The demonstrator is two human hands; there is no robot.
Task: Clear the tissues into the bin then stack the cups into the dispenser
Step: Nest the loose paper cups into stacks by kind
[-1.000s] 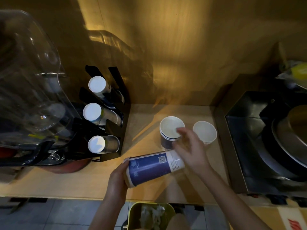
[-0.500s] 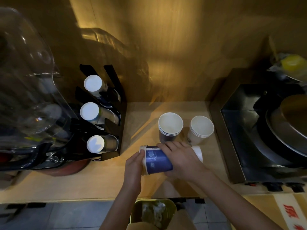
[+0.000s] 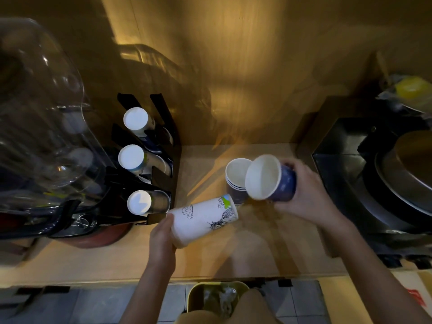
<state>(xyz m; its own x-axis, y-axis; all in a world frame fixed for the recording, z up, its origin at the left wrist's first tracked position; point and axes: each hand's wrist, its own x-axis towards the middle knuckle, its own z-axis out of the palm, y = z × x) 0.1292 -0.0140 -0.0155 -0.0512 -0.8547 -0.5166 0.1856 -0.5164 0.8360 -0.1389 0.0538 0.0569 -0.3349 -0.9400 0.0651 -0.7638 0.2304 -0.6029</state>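
In the head view, a white printed cup stack point(image 3: 203, 220) was gripped on its side by the left hand point(image 3: 161, 239) at lower centre, above the tabletop point(image 3: 257, 251). A blue cup point(image 3: 271, 177), tilted, was clasped by the right hand point(image 3: 306, 192), just beside a blue cup stack point(image 3: 236, 176) standing on the tabletop. The black dispenser point(image 3: 149, 160) stood at centre left; the bin point(image 3: 217, 298), tissues inside, was seen at the bottom edge.

On your far left, a large clear plastic dome point(image 3: 39, 108) sits over dark equipment, with a reddish round base point(image 3: 102, 237) showing beneath it at the counter's front. The light wooden counter point(image 3: 257, 253) runs back to a golden-brown wall panel point(image 3: 233, 66). To your right, a dark metal basin point(image 3: 346, 174) holds a round steel pan point(image 3: 406, 174), and a yellow item in clear wrapping point(image 3: 411, 92) lies behind it.
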